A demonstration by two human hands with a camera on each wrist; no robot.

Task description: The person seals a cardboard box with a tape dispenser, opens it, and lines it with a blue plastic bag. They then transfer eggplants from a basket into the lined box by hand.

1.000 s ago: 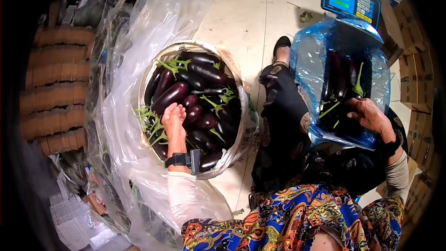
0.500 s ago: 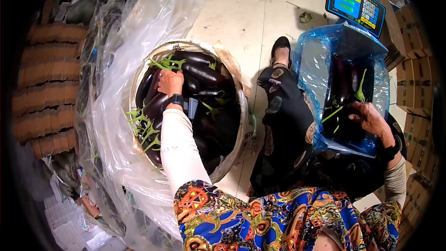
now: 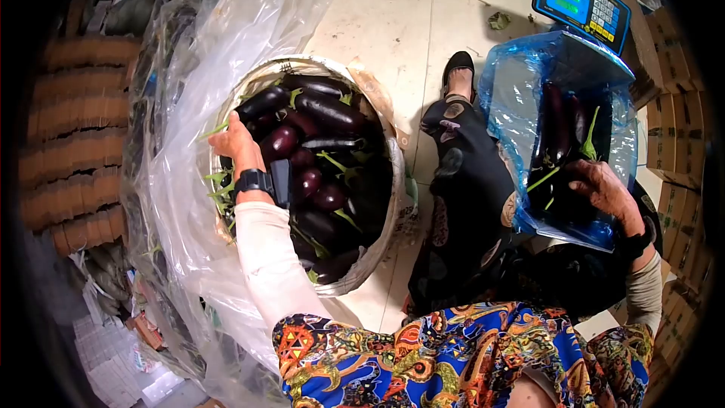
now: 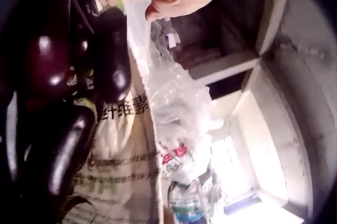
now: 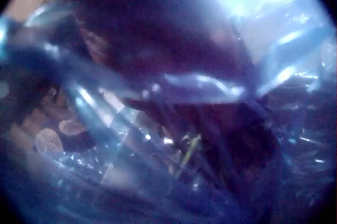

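Note:
At the left rim of the lined sack, my left hand [image 3: 238, 143] pinches an eggplant [image 3: 264, 102] by its green stem end. In the left wrist view, the same dark eggplant [image 4: 111, 58] reaches down from my fingers inside the printed sack wall [image 4: 124, 145]. Many glossy eggplants [image 3: 332, 112] fill the round sack [image 3: 393, 181]. My right hand [image 3: 604, 187] rests, fingers loosely bent, at the near end of a blue plastic bag [image 3: 502, 113]. Several long eggplants [image 3: 556, 125] lie in that bag, green stems towards my fingers. The right wrist view is blurred by blue plastic.
A scale display [image 3: 581, 1] stands beyond the blue bag. Clear plastic sheeting [image 3: 181, 181] drapes left of the sack, with stacked brown cartons [image 3: 83, 143] further left. More cartons [image 3: 672, 136] line the right. My leg [image 3: 461, 174] stretches between sack and bag.
My left hand reached into the sack's far side, took hold of an eggplant and drew it to the left rim. My right hand stayed at the blue bag.

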